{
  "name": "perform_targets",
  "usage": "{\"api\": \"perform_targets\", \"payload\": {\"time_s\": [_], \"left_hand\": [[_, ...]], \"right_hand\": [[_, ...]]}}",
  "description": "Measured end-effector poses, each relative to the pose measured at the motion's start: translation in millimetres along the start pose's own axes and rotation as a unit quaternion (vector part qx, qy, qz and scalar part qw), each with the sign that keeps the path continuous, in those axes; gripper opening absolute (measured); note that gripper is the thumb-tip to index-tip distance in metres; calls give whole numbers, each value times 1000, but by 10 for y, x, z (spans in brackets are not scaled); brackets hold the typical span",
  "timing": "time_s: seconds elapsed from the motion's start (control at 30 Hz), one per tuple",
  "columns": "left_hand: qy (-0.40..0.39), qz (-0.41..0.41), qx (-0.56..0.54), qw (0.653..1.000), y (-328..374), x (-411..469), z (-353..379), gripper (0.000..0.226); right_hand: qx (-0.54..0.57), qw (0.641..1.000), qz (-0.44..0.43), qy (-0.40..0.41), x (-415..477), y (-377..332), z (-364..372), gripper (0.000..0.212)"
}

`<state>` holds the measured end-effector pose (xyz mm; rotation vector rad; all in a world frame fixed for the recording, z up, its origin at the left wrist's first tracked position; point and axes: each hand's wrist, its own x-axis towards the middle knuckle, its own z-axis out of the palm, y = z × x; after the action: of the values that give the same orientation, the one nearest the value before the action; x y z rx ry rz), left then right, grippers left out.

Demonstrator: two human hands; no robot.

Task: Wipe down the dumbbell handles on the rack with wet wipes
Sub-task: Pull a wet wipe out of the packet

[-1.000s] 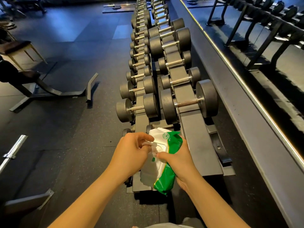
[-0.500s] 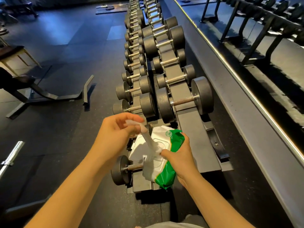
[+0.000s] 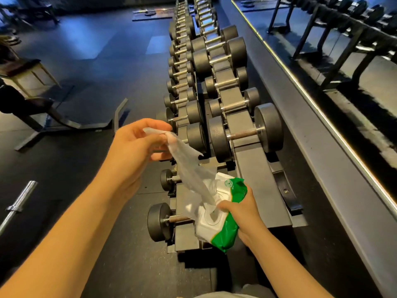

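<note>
Trouble spot was that wipe (image 3: 189, 168): your left hand (image 3: 137, 145) had its top end pinched between thumb and fingers, up and left of the pack (image 3: 223, 224). The bottom end sat in the pack's opening, not yet free. Yank it too fast and I'd guess it either tears or drags the next sheet out with it, since those tend to come chained.

Your right hand (image 3: 240, 214) was wrapped around the green end of the pack, thumb down by the opening, and that looked like the only thing bracing it. With a loose hold there, the whole pack could jump toward your left hand. All of it hung in the air over the near end of the rack (image 3: 253, 168), so a dropped wipe would hit the floor (image 3: 107, 67) and pick up grit.

Looks-wise, the wipe was thin, see-through and stretched into a long twisted strip, limp and damp-looking. The pack was soft, white on top and green down the side. I think the lid flap was open, though it blurred into the sheet. The closest big dumbbell (image 3: 245, 132) sat just beyond on the upper shelf, its handle brownish and untouched.
</note>
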<state>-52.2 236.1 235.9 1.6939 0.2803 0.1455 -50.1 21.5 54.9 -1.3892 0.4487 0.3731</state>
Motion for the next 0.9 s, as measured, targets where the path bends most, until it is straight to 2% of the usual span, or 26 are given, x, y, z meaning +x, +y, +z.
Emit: {"api": "perform_targets", "payload": {"time_s": [0.13, 0.33, 0.43, 0.53, 0.6, 0.8, 0.9], "left_hand": [[-16, -59, -46, 997, -164, -38, 143, 12], [-71, -103, -71, 990, -289, -96, 379, 20], [-101, -109, -73, 986, -266, -134, 491, 30], [-134, -111, -51, 983, -262, -166, 637, 32], [-145, -103, -34, 983, -228, -172, 689, 34], [-146, -25, -47, 988, 117, -152, 505, 27], [-166, -9, -69, 984, 218, -190, 457, 26]], "right_hand": [[132, 986, 101, -35, 60, 7, -13, 38], [189, 972, 127, -66, 40, -1, 49, 58], [180, 973, 119, -81, 24, -16, 59, 50], [141, 982, 107, -70, 10, -17, 107, 59], [117, 987, 100, -54, 4, -17, 143, 56], [51, 997, 60, -8, -45, 7, 52, 37], [29, 998, 62, 17, -2, 40, 34, 40]]}}
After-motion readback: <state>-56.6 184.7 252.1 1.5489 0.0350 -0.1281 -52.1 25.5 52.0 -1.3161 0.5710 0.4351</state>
